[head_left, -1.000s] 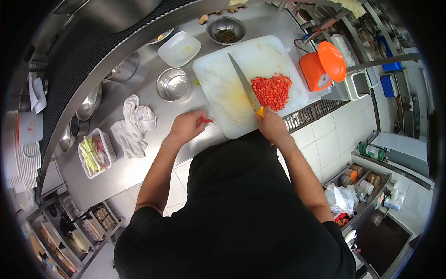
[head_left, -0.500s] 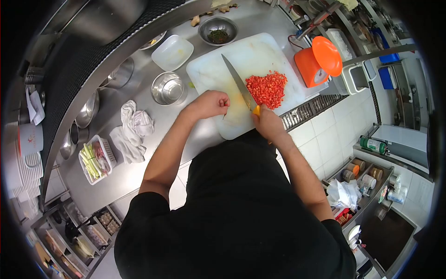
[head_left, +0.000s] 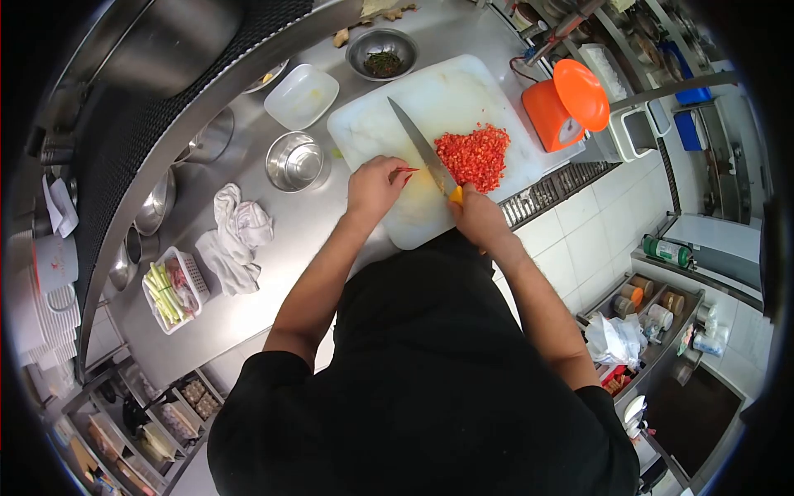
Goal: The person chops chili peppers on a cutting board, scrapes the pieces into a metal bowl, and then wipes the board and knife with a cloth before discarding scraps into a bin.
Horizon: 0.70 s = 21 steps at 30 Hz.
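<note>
My right hand (head_left: 481, 221) grips the yellow handle of a large kitchen knife (head_left: 420, 142). Its long blade slants up and left across a white cutting board (head_left: 447, 83). To the right of the blade lies a heap of chopped red chili (head_left: 475, 155). Over the board's left side, my left hand (head_left: 376, 188) pinches a thin red chili piece (head_left: 404, 169) between thumb and fingers, a little left of the knife. The chili's pointed end sticks out to the right, and the rest is hidden by the fingers.
Left of the board stand a round steel bowl (head_left: 295, 162) and a white square dish (head_left: 302, 97). Behind it is a steel bowl with dark green bits (head_left: 381, 54). An orange scale (head_left: 552, 116) sits at the right. Further left are a cloth (head_left: 236, 240) and a white basket (head_left: 176, 291).
My left hand has turned and lifted slightly, and the red chili piece between its fingers now points right towards the knife. The right hand and knife have hardly moved.
</note>
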Tool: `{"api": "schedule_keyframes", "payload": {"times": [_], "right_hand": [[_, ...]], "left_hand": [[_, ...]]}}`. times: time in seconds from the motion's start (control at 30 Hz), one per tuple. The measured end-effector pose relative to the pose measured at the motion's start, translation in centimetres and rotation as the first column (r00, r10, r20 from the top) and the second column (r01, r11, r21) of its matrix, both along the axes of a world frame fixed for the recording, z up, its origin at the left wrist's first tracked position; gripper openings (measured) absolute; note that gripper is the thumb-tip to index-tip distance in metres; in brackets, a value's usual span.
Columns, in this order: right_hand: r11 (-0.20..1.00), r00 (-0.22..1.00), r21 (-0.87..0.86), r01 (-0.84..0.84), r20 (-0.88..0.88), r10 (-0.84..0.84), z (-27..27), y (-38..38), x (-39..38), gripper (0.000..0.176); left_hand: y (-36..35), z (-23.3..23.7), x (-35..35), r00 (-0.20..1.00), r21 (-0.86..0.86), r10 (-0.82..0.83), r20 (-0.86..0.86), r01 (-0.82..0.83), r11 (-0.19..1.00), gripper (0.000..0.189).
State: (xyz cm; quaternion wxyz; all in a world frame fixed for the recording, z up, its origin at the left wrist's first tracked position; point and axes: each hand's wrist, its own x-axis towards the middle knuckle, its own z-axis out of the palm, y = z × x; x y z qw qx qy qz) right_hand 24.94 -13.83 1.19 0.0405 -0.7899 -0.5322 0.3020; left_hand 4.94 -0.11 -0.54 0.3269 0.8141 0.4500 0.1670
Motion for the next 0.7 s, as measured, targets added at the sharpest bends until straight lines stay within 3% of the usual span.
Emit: {"api": "schedule_keyframes", "payload": {"times": [0.1, 0.2, 0.4, 0.6, 0.7], "right_hand": [[1.000, 1.000, -0.012, -0.006, 0.018, 0.006, 0.2, 0.2, -0.1, 0.042], [1.000, 1.000, -0.018, -0.005, 0.016, 0.005, 0.8, 0.3, -0.1, 0.041], [0.999, 0.997, 0.034, -0.042, 0.059, 0.040, 2.0, 0.8, -0.8, 0.041], [0.992, 0.996, 0.112, -0.063, 0.066, 0.056, 2.4, 1.6, -1.9, 0.038], [0.993, 0.993, 0.070, -0.094, 0.084, 0.088, 3.0, 2.0, -1.9, 0.036]], "left_hand": [[-0.9, 0.1, -0.8, 0.999, 0.179, 0.031, -0.023, -0.026, 0.984, 0.015], [-1.4, 0.2, -1.7, 0.998, 0.118, 0.019, -0.057, -0.012, 0.993, 0.017], [-2.8, 0.8, -2.2, 0.999, 0.251, -0.035, -0.031, 0.042, 0.967, 0.024], [-2.7, -0.4, -0.9, 0.996, 0.131, -0.071, 0.044, 0.065, 0.989, 0.019], [-2.4, -0.3, -0.2, 0.991, 0.111, -0.108, 0.081, 0.099, 0.989, 0.016]]}}
